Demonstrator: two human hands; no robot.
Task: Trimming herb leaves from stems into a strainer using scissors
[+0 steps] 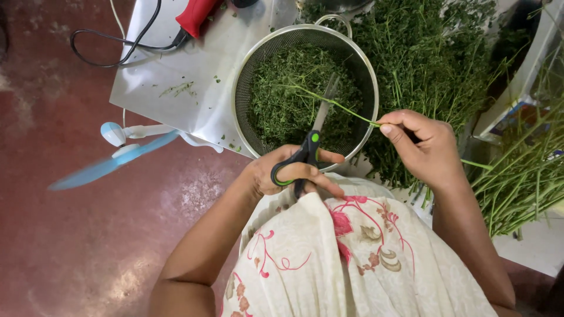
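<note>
- I see the left hand at lower centre of the frame, fingers closed through the loops of the black and green scissors.
- The blades point up and slightly right, over the rim of the metal strainer. They look slightly parted, though motion blur keeps me from being sure.
- The right hand sits right of centre, thumb and forefinger pinched together on the thick end of a thin green stem.
- Key relation: the stem's long axis runs from the right hand's fingertips up and to the left, across the strainer's opening. The scissor blades cross it near its middle, close to a right angle.
- So the stem lies up and right of the left hand, and up and left of the right hand. The right hand already touches it; the left reaches it only through the blades.
- The strainer holds a bed of chopped green leaves directly under the crossing point.
- A heap of uncut herb stalks fills the upper right; more stalks lie at right edge.
- A small blue fan stands on the red floor at left, and a red-handled tool lies on the worktop at top.
</note>
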